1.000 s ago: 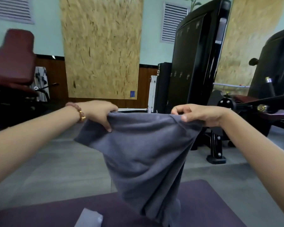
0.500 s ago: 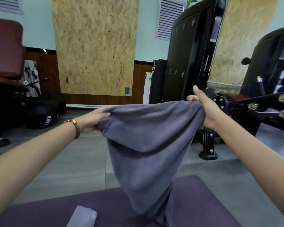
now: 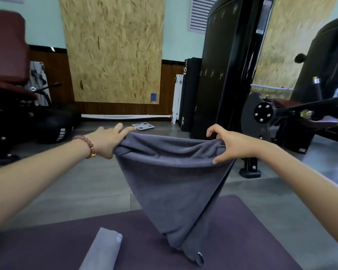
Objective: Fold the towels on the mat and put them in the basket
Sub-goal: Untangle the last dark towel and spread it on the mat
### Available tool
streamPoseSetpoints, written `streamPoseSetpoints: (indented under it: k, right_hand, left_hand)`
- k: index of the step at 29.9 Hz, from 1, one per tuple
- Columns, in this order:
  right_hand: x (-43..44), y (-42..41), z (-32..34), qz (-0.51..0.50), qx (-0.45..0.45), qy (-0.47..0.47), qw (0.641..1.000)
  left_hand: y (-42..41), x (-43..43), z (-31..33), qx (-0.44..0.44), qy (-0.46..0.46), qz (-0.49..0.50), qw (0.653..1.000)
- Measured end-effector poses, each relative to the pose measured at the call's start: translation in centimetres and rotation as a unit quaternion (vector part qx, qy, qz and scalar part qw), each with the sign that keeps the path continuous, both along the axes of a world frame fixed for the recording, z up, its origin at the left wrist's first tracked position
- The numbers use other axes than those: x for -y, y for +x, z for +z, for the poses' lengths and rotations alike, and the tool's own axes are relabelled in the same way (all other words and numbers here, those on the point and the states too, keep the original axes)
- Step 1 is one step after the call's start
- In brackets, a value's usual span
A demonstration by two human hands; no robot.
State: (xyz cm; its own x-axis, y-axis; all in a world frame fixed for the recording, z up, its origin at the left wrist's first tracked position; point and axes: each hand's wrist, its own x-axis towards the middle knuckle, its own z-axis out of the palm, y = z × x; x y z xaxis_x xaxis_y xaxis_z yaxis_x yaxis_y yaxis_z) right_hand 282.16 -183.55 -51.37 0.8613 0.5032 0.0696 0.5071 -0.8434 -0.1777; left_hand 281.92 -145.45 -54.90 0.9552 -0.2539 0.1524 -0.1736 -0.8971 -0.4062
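Across the middle of the frame, the dark grey terry towel [image 3: 174, 182] hangs between both hands. Its top edge is held up and its bottom tip drags on the purple exercise mat [image 3: 252, 230] at lower centre. On the left end of that top edge, the left hand [image 3: 105, 142] has the cloth bunched under its palm, fingers lying fairly long over it. On the other end, the right hand [image 3: 235, 147] pinches the edge, thumb on the near face and fingers curled behind. So both hands are holding towel.

My take on doing this bit well: the top edge sags and is gathered at both ends, and the cloth narrows to a point below, so I doubt either hand has a true corner. I'd walk the fingers out along the hem to the corners, pull the edge taut, then lay it flat on the mat before folding. Otherwise the fold probably comes out lopsided.

As for the grip, nearly all the towel hangs below and between the hands, tapering toward the lower right of centre. A pale grey folded towel [image 3: 102, 250] lies on the mat at lower left, apart from the hanging one. No basket in view.
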Motion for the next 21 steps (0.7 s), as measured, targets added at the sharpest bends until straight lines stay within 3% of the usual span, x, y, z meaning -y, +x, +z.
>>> streamPoseSetpoints:
  k: [3, 5, 8, 12, 15, 18, 21]
  right_hand:
    - [1.5, 0.0, 0.6, 0.029, -0.103, 0.128, 0.986]
    - [2.4, -0.2, 0.6, 0.028, -0.146, 0.188, 0.971]
    - [3.6, 0.7, -1.2, -0.053, -0.112, 0.308, 0.943]
    - [4.6, 1.9, -3.5, -0.159, -0.034, 0.466, 0.87]
    - [5.5, 2.5, -3.8, -0.208, 0.104, 0.404, 0.885]
    - [6.2, 2.5, -3.7, -0.277, 0.206, 0.25, 0.905]
    - [6.1, 2.8, -3.3, -0.272, 0.218, 0.235, 0.907]
  left_hand:
    - [0.0, -0.4, -0.4, -0.026, -0.19, -0.042, 0.981]
    - [-0.7, -0.7, -0.2, -0.082, -0.358, -0.079, 0.927]
    - [-1.8, -0.2, -0.1, -0.087, -0.49, -0.138, 0.856]
    - [-2.1, 2.1, 0.4, -0.02, -0.613, -0.16, 0.773]
    - [-1.6, 2.7, 0.8, 0.043, -0.631, -0.15, 0.76]
    - [-1.2, 2.6, 1.0, 0.093, -0.635, -0.137, 0.754]
    - [-0.8, 3.0, 0.9, 0.099, -0.721, -0.118, 0.676]
